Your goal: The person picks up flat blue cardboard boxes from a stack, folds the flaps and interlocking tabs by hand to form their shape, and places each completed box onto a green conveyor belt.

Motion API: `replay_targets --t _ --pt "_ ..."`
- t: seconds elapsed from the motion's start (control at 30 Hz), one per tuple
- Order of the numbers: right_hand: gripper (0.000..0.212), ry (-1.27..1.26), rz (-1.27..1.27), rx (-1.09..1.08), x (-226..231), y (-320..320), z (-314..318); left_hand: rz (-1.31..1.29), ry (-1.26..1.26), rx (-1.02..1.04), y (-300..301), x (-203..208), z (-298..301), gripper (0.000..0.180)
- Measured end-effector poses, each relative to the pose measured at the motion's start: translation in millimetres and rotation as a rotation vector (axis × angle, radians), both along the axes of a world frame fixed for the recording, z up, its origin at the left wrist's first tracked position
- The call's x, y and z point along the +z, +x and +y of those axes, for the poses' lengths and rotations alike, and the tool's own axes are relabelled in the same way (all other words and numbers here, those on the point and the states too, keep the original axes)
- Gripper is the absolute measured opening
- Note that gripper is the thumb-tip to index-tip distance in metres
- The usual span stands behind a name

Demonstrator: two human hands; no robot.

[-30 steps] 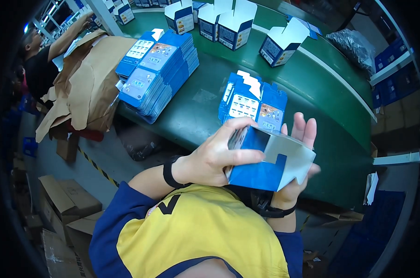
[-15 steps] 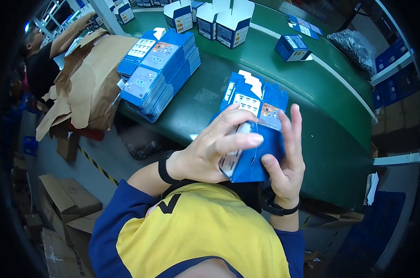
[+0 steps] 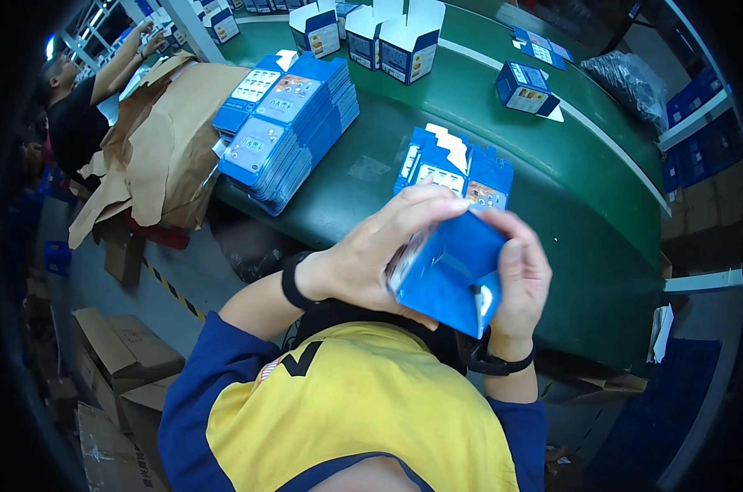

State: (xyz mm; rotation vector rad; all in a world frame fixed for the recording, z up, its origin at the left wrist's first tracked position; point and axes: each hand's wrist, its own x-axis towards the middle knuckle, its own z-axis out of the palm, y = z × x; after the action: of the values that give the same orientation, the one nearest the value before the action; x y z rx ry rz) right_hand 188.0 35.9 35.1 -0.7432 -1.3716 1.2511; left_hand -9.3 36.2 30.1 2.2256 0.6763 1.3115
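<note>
Overlapping table edge (image 3: 589, 353): held blue box (image 3: 437, 291)

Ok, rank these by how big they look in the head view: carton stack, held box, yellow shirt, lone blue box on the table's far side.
1. Yellow shirt
2. Carton stack
3. Held box, partly covered
4. Lone blue box, farther from the camera, so its true size against the held box is unsure

The held blue carton (image 3: 437, 287) blocks the near edge of the small carton-blank pile (image 3: 462, 164); green table (image 3: 388, 123) gives passage leftward, until the tall carton-blank stack (image 3: 294, 123).
</note>
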Motion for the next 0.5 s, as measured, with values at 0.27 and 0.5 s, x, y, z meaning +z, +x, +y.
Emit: replay_targets --t 0.27,0.5 --pt "0.051 0.157 -0.289 0.125 13.9 11.0 -0.7 0.129 -0.012 -0.119 -9.8 6.6 2.2 0.106" --pt "0.080 0.033 -0.122 0.176 19.6 6.1 -6.4 0.005 -0.001 -0.132 4.4 -12.1 -2.5 0.089"
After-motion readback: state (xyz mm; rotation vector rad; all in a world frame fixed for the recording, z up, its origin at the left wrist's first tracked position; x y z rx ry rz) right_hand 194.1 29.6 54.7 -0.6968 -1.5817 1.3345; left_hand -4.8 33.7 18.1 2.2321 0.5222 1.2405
